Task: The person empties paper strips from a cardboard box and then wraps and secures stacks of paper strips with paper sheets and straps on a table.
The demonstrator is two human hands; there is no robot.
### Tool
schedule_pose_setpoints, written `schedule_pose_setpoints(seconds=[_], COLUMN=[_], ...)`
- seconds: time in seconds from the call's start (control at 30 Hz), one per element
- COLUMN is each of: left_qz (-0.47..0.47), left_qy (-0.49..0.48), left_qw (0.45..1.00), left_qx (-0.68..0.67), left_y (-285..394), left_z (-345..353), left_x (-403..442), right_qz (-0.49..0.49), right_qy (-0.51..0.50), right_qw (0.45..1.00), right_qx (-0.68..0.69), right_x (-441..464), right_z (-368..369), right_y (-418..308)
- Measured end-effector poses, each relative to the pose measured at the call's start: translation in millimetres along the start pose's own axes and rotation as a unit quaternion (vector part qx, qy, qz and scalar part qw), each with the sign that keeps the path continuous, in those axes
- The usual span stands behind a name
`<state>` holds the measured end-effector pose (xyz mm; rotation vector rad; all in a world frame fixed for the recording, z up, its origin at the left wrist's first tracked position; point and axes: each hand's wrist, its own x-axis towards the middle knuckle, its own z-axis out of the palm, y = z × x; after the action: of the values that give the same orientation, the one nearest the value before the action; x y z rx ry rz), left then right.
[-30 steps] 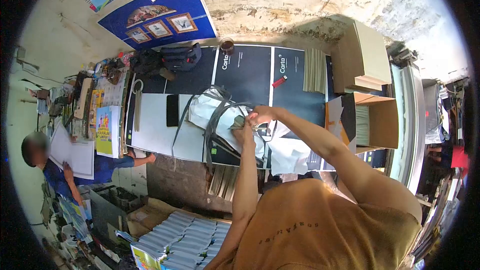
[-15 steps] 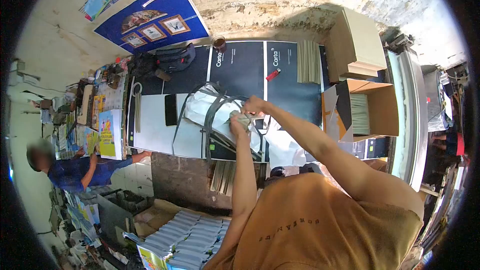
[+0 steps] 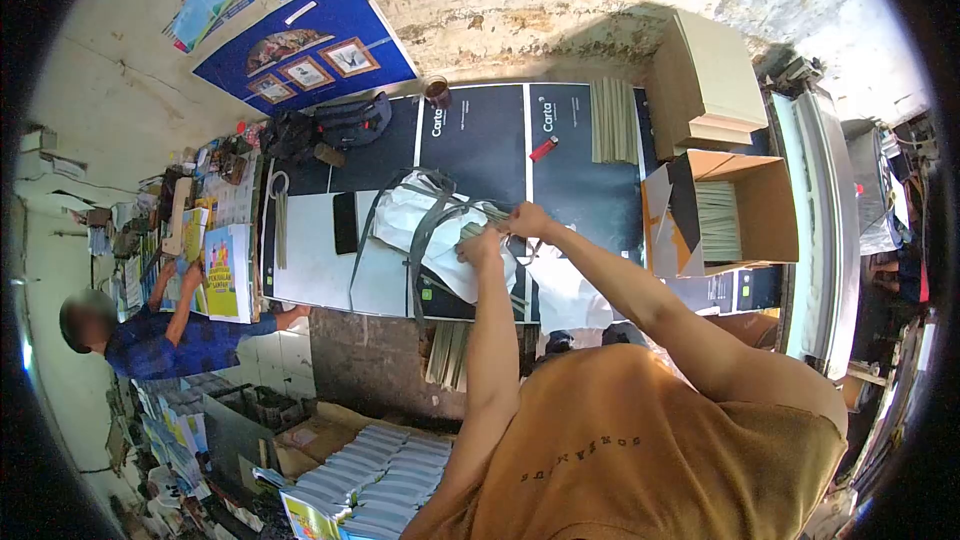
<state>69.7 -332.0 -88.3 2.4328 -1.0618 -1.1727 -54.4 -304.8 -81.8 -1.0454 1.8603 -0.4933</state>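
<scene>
A white paper-wrapped bundle (image 3: 403, 222) lies on the table, with loose dark straps (image 3: 425, 237) across it. My left hand (image 3: 480, 244) is closed at the bundle's right side, around a small greyish-green piece whose kind is unclear. Just right of it, my right hand (image 3: 526, 221) is pinched on the end of a strap. The hands nearly touch. Crumpled white paper (image 3: 572, 287) spreads below and right of my right hand. A black phone (image 3: 345, 223) lies left of the bundle.
Behind are a red lighter (image 3: 544, 148), a dark glass (image 3: 437, 92) and a backpack (image 3: 352, 122). An open carton (image 3: 768, 208) and stacked boards (image 3: 712, 80) stand at right. Striped stacks (image 3: 375, 475) lie below; a person (image 3: 165, 340) is at far left.
My hands have stayed close together at the straps, with my right hand shifting slightly. The other person has put down a large white sheet and now reaches to the books.
</scene>
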Motion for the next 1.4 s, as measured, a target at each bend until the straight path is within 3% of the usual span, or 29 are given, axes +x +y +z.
schedule_pose_setpoints(seconds=[0.1,0.2,0.3,0.4,0.53,0.63,0.73,0.87,1.0,1.1,1.2,1.23,1.3,1.4], left_qz=[0.015,0.077,0.106,0.132,0.203,0.220,0.227,0.192,0.238,0.180,0.194,0.197,0.206,0.305], left_qy=[0.052,0.062,0.029,0.048,0.027,0.033,0.056,0.040,0.119,0.110,0.124,0.116,0.097,0.072], left_qw=[0.999,0.995,0.993,0.989,0.979,0.973,0.971,0.980,0.964,0.978,0.973,0.973,0.973,0.948], left_qx=[-0.006,0.024,0.035,0.037,-0.011,-0.063,-0.050,-0.019,-0.018,-0.010,-0.007,-0.013,-0.024,-0.061], left_y=[0.3,-13.4,-11.3,-27.5,-33.6,-45.8,-36.2,-27.0,-37.1,-29.2,-34.4,-34.8,-37.8,-55.5], left_z=[1.2,3.9,-17.1,-8.0,-20.6,-14.5,-25.9,-39.1,-23.8,-33.9,-32.1,-36.8,-49.7,-60.6], left_x=[-4.2,10.1,-2.0,14.3,14.9,26.4,14.1,-1.9,14.9,6.0,15.7,15.5,12.2,26.7], right_qz=[-0.030,-0.035,-0.104,-0.114,-0.126,-0.125,-0.042,0.002,0.063,0.071,0.070,0.067,0.064,0.082], right_qy=[0.057,-0.038,-0.066,0.074,0.065,0.321,0.177,0.101,0.129,0.144,0.186,0.135,0.130,0.155], right_qw=[0.994,0.988,0.992,0.976,0.982,0.933,0.982,0.991,0.987,0.986,0.979,0.987,0.988,0.984], right_qx=[0.093,0.147,0.003,-0.169,-0.126,-0.100,-0.043,-0.091,-0.071,-0.046,-0.054,-0.064,-0.059,-0.042], right_x=[-2.9,14.3,12.0,-16.8,-48.0,-66.5,-90.4,-87.2,-71.3,-67.6,-72.0,-72.4,-61.4,-59.5], right_z=[-2.9,11.3,3.2,-3.5,-7.6,7.6,17.1,46.1,59.1,62.2,57.7,51.3,48.9,35.4], right_y=[5.7,31.0,35.9,3.5,-7.1,4.8,2.5,-6.2,-8.4,8.9,15.1,12.9,15.9,15.9])
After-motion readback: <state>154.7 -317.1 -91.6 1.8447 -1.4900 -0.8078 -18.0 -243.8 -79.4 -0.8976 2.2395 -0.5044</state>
